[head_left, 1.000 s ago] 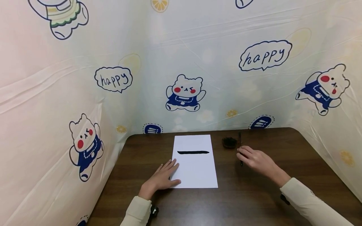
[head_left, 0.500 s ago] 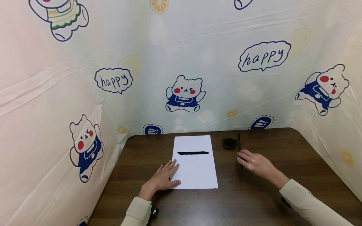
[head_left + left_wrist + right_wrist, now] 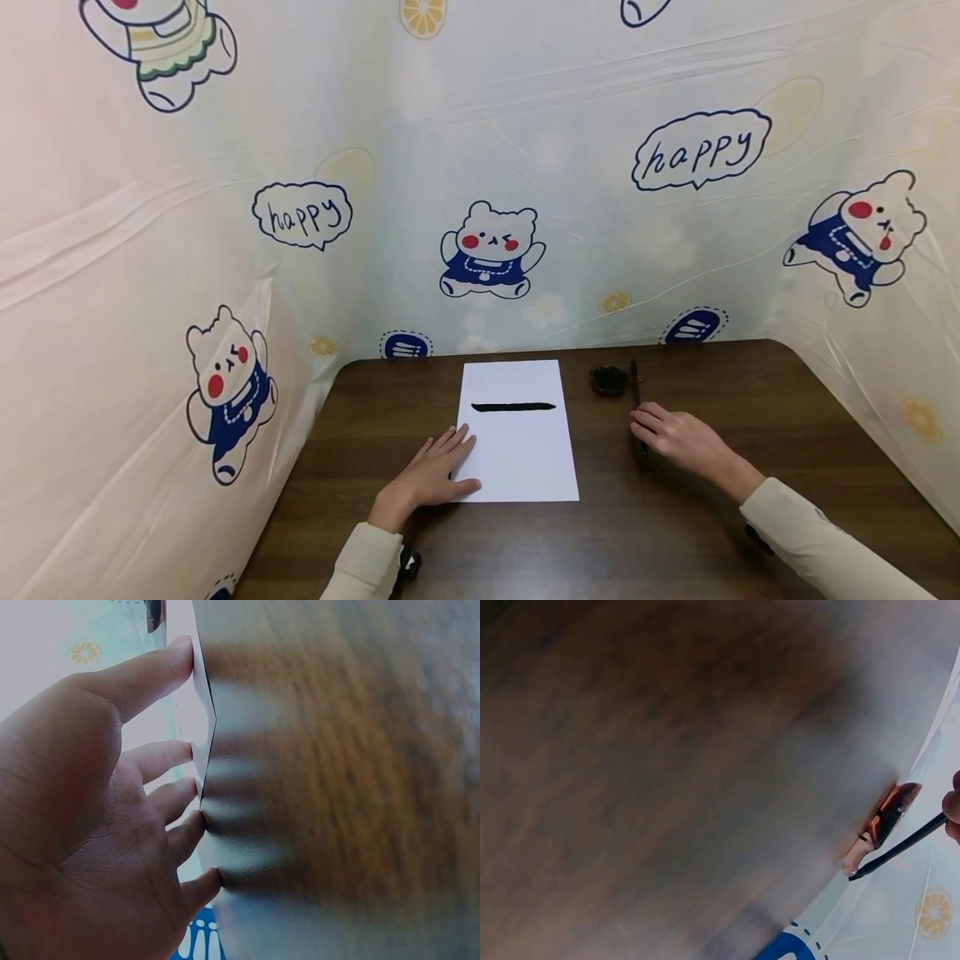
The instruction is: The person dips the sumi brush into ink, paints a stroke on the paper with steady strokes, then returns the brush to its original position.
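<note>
A white sheet of paper (image 3: 517, 462) lies on the table, with one thick black horizontal stroke (image 3: 513, 407) across its upper part. My left hand (image 3: 427, 473) rests on the sheet's left edge, fingers spread; in the left wrist view its fingertips (image 3: 202, 885) come down along the paper's border. To the right of the sheet, my right hand (image 3: 684, 437) pinches a slim dark brush (image 3: 635, 387), whose upper part points away from me. Its lower part is mostly hidden by the fingers. A small dark ink dish (image 3: 608, 381) stands just left of the brush.
The brown wooden table (image 3: 525, 550) has rounded far corners. A pale patterned curtain (image 3: 585, 242) with bears and speech bubbles hangs at the back and both sides, close to the table's edges.
My right hand and the brush have shifted a little toward me, away from the far edge. The left hand and the paper have stayed in place.
</note>
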A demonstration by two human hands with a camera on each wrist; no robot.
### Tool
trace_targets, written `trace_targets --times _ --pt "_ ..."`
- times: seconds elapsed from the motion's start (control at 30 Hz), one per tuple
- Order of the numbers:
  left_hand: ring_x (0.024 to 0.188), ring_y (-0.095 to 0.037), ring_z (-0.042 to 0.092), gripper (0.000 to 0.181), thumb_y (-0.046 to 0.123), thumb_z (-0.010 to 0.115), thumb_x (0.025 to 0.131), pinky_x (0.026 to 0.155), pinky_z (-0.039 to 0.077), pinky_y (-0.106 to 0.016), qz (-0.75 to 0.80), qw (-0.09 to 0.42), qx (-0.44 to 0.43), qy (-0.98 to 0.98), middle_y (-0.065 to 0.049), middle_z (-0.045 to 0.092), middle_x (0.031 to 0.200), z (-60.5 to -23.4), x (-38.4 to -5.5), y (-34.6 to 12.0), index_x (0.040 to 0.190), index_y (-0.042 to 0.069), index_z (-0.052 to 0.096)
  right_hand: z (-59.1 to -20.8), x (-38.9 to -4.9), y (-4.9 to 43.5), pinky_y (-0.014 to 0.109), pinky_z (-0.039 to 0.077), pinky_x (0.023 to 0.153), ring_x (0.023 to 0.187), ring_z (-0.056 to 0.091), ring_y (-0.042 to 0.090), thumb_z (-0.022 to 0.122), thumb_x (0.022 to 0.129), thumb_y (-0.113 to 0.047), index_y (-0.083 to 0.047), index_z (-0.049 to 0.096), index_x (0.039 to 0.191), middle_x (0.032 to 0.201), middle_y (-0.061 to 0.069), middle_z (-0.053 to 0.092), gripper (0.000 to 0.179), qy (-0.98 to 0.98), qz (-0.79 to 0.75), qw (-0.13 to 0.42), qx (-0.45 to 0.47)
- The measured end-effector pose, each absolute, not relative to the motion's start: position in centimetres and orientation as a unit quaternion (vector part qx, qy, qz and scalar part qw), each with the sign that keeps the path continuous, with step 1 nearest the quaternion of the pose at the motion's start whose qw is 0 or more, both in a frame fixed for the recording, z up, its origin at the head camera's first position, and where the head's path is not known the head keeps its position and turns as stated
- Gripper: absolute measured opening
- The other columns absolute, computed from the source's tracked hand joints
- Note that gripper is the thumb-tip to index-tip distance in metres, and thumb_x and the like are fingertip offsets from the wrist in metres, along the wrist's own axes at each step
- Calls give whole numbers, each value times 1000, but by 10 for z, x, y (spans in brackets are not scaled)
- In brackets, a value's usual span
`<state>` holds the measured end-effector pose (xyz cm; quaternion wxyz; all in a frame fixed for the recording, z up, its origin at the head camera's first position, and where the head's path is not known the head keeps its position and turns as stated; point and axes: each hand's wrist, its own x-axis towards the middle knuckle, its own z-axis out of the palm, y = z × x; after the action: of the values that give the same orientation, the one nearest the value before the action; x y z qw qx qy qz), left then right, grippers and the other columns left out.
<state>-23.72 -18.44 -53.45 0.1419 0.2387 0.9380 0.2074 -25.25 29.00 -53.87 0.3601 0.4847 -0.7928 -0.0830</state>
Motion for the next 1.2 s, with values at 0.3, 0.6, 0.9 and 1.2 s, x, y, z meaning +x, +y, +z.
trace_targets --times 0.3,0.6,0.9,1.2 --pt "167 -39 15 84 51 69 99 131 12 -69 207 140 238 939 -13 23 178 -535 -237 -184 166 11 38 -541 -251 290 29 63 62 98 71 27 0 116 -10 -4 81 104 107 14 78 83 -796 -85 348 487" --pt "167 -36 14 84 53 67 99 132 10 -68 206 147 233 939 -9 21 179 -542 -240 -185 167 14 37 -547 -249 294 28 60 58 98 68 26 23 115 2 -6 79 102 106 12 76 57 -802 -88 333 488" --pt "167 -37 14 84 52 69 99 132 11 -69 209 143 233 939 -11 22 179 -537 -239 -185 167 13 37 -548 -247 296 28 59 58 100 67 25 82 74 4 -7 79 102 108 11 76 31 -818 -85 302 482" --pt "167 -38 14 84 51 69 99 132 10 -69 206 145 236 939 -11 22 179 -537 -240 -185 167 13 37 -550 -247 296 27 58 57 100 66 24 82 73 1 -9 81 103 109 9 77 32 -822 -91 287 483"
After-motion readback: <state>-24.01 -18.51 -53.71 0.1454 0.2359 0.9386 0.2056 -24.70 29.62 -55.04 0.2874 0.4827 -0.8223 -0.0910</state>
